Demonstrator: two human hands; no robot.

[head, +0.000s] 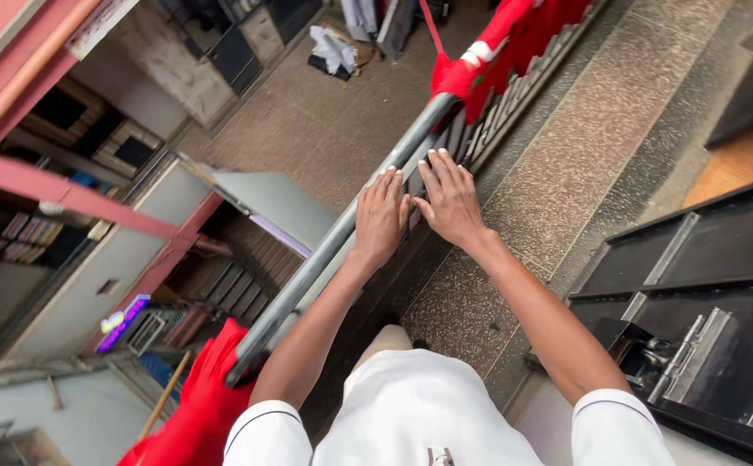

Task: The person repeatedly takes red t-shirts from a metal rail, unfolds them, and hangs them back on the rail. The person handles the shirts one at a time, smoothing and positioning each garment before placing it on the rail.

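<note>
Resting flat with fingers spread, the left hand lies palm-down on the grey round metal balcony railing, not curled around it. Just beside it, on the inner side of the railing, the right hand is also flat and open, its fingers reaching over the slanted grey bars below the rail; the two hands nearly touch at the thumbs. Farther along the railing from the hands, a red cloth with a white band hangs over it, and another red cloth hangs at the railing's near end. Inside the railing runs the speckled stone balcony floor, with a black metal frame beyond it.
</note>
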